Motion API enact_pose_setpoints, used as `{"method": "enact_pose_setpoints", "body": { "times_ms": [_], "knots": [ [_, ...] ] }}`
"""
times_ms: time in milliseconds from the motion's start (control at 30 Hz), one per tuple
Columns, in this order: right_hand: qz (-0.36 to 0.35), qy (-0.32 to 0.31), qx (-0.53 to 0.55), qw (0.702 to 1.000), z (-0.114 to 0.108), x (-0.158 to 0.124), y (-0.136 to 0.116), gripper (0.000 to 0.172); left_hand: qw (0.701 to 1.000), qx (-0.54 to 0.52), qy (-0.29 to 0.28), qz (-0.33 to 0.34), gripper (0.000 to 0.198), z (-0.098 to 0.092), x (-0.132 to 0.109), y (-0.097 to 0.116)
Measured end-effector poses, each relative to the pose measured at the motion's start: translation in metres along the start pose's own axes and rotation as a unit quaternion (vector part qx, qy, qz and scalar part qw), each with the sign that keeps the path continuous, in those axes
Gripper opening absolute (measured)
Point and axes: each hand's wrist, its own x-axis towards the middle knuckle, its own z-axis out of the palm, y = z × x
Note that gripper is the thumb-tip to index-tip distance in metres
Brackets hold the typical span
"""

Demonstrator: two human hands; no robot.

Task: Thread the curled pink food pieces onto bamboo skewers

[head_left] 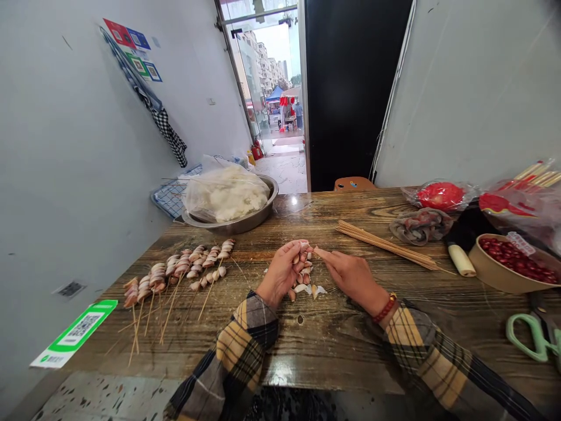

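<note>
My left hand (283,269), just left of the table's middle, is closed with garlic cloves (297,258) at its fingers. My right hand (350,278) reaches in from the right, its fingertips pinched together close to the left fingertips. What sits in that pinch is too small to make out. Below the hands lies a small pile of loose garlic cloves (305,275) with bits of peel. To the left, several skewers of garlic (183,264) lie in a row, their bare sticks pointing toward me. A bundle of bare bamboo skewers (385,244) rests beyond my right hand.
A metal basin (245,224) with a plastic bag of pale stuff (225,193) stands at the back left. On the right are a tub of red berries (512,272), green-handled scissors (532,339), a pale cylinder (461,261) and plastic-wrapped packs (440,196). A QR-code card (76,333) is at the left edge.
</note>
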Motion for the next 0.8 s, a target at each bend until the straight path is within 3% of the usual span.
{"method": "enact_pose_setpoints", "body": {
  "times_ms": [800],
  "knots": [
    [0.009,-0.012,0.018,1.000,0.0043,0.0018,-0.0023,0.050,0.998,-0.015,0.022,0.049,0.030,-0.0024,0.0017,-0.0030]
  ]
}}
